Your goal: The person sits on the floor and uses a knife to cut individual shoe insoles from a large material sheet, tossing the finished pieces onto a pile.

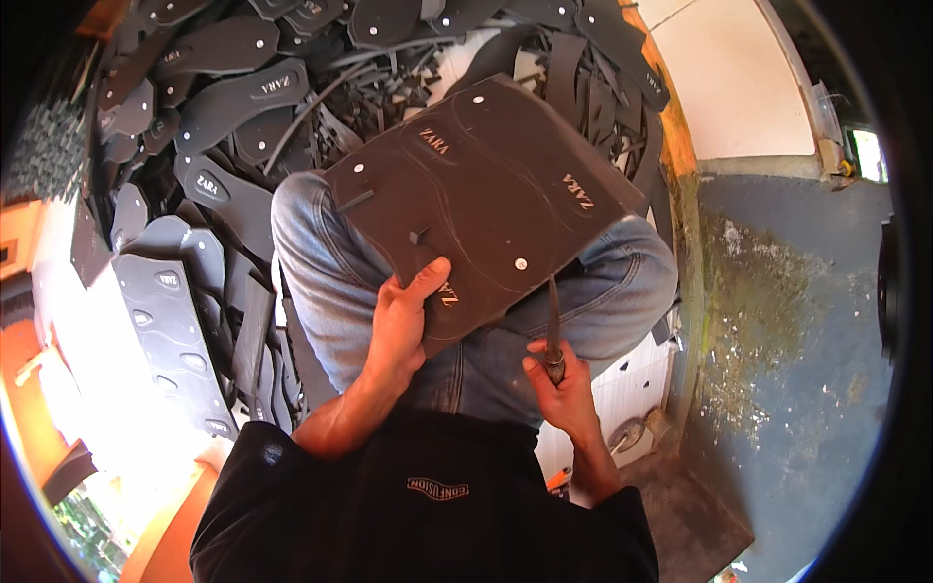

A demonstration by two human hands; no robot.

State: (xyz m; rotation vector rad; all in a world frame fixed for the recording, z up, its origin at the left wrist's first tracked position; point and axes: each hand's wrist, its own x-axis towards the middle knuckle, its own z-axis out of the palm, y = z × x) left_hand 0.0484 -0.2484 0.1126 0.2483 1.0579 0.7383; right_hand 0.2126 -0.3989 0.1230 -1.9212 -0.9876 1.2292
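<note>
"Black sheet [501,209]: where does it rest?"

"Across the person's bent legs [326,272], turned askew, probably because the lap gives it broad support from below."

"And the left hand [397,316]?"

"Gripping the sheet's near left corner, thumb flat on top, fingers hidden underneath. I'd judge that pinch is there to stop it sliding."

"What about the right hand [564,389]?"

"Closed around a knife [553,325] just beside the sheet's near right edge. The blade points away from the body; I can't tell whether its tip touches the sheet."

"How are the arms set?"

"Both elbows bent. The left forearm slants inward toward the sheet; the right wrist sits lower, nearer the body."

"Anything beyond the sheet?"

"Dark sole-shaped pieces [238,102], heaped beyond it and to its left."
</note>
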